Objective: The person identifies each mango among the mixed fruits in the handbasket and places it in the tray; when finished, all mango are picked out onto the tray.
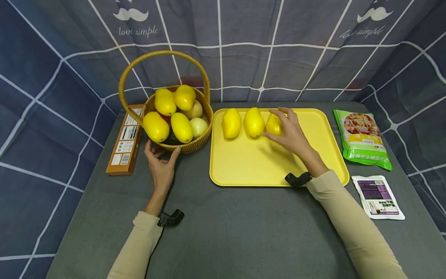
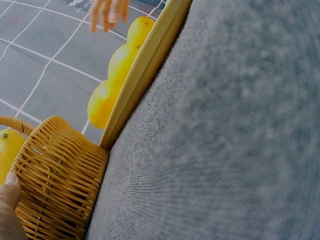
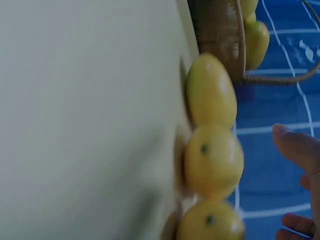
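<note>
Three yellow mangoes (image 1: 231, 123) stand in a row along the back of a yellow tray (image 1: 244, 166). Over the rightmost mango (image 1: 273, 124) hovers my right hand (image 1: 289, 131), thumb and fingers apart; both wrist views show a gap between hand and fruit. To the left stands a wicker basket (image 1: 200, 144) with a tall handle, holding several yellow mangoes (image 1: 155, 127) and pale round fruit (image 1: 199, 126). My left hand (image 1: 162, 166) rests against the basket's front, thumb and fingers spread. In the left wrist view its thumb (image 2: 10, 192) touches the wicker near the rim; its other fingers are hidden there.
A brown box (image 1: 123, 147) with white labels lies left of the basket, close beside it. Right of the tray are a green food bag (image 1: 362, 139) and, nearer, a white and purple packet (image 1: 378, 197). A checked cloth (image 1: 240, 69) hangs behind the grey table (image 1: 223, 232).
</note>
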Motion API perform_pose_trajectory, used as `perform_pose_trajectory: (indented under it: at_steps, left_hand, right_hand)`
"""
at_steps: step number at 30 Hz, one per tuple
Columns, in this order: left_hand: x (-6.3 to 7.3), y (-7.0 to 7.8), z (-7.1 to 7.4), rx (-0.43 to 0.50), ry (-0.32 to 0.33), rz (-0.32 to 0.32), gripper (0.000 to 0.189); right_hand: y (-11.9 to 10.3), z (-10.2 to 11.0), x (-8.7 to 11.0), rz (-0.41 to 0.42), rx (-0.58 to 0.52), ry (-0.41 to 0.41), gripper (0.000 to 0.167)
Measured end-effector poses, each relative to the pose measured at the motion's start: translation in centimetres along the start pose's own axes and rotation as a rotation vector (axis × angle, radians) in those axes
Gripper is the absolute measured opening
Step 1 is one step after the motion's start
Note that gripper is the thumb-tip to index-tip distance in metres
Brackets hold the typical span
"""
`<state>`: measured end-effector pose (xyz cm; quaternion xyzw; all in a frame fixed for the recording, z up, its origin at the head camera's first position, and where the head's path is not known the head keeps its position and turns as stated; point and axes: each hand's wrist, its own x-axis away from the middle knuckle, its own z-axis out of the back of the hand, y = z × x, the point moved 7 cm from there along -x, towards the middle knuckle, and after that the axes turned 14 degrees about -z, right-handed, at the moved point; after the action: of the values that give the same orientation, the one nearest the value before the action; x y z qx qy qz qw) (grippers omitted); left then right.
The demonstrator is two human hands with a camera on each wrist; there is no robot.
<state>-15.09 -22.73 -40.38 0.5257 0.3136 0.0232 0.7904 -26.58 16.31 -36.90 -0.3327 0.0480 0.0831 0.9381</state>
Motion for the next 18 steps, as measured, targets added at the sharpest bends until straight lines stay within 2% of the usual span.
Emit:
perform_pose_trajectory:
  at_steps: [6, 13, 18]
  left_hand:
    - [-0.1, 0.1, 0.0, 0.017, -0.004, -0.011, 0.086]
    - [0.0, 0.0, -0.1, 0.014, -0.014, -0.002, 0.086]
    - [-0.1, -0.2, -0.1, -0.002, -0.006, 0.01, 0.087]
  right_hand:
    - [-5.7, -2.8, -0.6, 0.151, -0.045, -0.025, 0.076]
    - [-12.1, -8.2, -1.3, 0.292, -0.11, -0.152, 0.075]
    - [-16.5, -11.1, -1.9, 0.392, -0.128, -0.23, 0.077]
